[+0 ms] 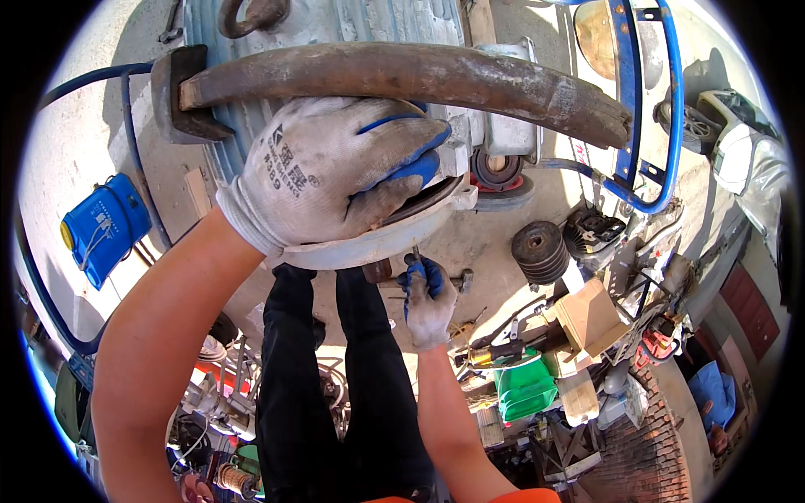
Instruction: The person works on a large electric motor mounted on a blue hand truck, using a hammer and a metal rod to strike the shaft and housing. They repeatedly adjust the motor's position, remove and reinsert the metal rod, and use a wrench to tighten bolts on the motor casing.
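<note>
Long-handled hammer crosses twelve o'clock over the ribbed housing. At eleven, the gloved left hand bends its fingers near the pale ring, grip unclear; toward five, the right hand pinches a slim metal piece.

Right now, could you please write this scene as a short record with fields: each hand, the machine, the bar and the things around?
Left hand: gloved left hand, fingers curled, over the pale rim; its grip is hidden
Right hand: gloved right hand, below the rim, pinching a thin dark piece
Machine: ribbed pale-blue housing
Bar: thick brown bar crossing over the housing, dark block at its left end
Around, left: blue tank
Around, right: green bin, open cardboard box
</note>
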Demonstrator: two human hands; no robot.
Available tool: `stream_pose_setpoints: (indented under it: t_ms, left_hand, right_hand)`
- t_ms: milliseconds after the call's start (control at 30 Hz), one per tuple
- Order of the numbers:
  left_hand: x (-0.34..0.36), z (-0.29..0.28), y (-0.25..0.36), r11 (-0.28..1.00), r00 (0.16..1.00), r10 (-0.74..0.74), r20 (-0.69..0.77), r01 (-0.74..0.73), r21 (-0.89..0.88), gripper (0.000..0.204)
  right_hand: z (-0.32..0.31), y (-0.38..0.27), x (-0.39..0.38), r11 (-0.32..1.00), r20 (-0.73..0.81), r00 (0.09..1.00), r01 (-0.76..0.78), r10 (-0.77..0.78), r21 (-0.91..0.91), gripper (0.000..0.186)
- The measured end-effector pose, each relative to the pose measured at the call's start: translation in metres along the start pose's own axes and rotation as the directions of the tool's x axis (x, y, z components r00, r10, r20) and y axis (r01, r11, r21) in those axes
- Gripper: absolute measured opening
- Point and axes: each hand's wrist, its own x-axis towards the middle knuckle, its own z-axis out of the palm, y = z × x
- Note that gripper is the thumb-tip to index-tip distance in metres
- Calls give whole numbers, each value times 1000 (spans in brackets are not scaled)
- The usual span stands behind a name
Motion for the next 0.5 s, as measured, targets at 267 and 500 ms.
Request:
stream_pose_setpoints:
  t_ms: [267, 500]
  left_hand:
    - [4, -1, -6, 999, 1000, 18, 21, -17, -36, 33]
    - [1, -4, -17, 997, 997, 78, -20, -78, 14, 33]
  right_hand:
    - [6, -14, -1, 998, -34, 998, -55, 56, 26, 18]
    - [19, -18, 1, 984, -25, 991, -129, 133, 122, 14]
